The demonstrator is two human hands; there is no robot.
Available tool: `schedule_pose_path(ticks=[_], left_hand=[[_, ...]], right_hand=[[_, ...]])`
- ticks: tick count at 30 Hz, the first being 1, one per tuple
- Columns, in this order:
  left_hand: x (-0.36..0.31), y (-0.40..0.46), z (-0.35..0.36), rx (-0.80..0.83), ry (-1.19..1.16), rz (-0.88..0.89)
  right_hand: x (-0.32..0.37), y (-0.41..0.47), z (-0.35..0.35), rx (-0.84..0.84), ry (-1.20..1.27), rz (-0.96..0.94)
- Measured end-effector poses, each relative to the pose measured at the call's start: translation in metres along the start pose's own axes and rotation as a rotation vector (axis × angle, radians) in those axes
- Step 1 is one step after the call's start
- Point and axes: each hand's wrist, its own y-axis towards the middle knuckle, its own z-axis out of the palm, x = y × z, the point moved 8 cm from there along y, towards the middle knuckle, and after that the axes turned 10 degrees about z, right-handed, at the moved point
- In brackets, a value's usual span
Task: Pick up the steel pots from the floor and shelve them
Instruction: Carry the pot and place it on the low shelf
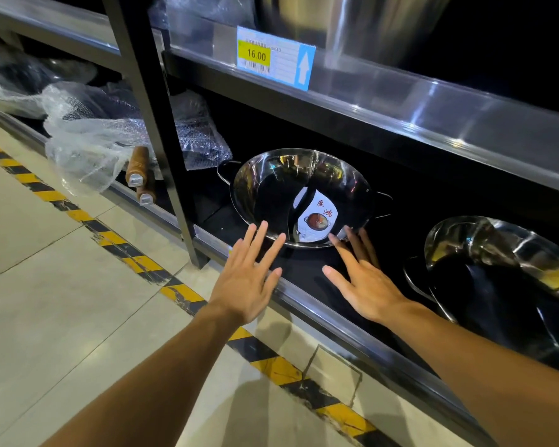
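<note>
The steel pot [299,196] on the lower shelf is showing a mirror-polished metal finish, with a glossy paper label [317,221] inside. A second pot [504,269] is gleaming likewise. The shelf edge rail [400,104] is appearing as brushed metal. Clear crinkled plastic wrap [88,137] is covering pans with wooden handles [138,167]. Floor tiles [62,285] are looking smooth and semi-glossy.

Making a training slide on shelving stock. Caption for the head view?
Both open hands, left hand and right hand, at a steel pot tilted on the bottom shelf.
</note>
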Motion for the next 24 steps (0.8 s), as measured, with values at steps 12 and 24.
schedule_pose_path(ticks=[12, 24], left_hand=[[0.018, 0.023, 0.003, 0.160, 0.171, -0.179], [-0.071, 0.041, -0.021, 0.011, -0.004, 0.035]], right_hand=[[0.015, 0.013, 0.000, 0.113, 0.037, 0.084], [-0.032, -0.046, -0.070, 0.074, 0.050, 0.008]])
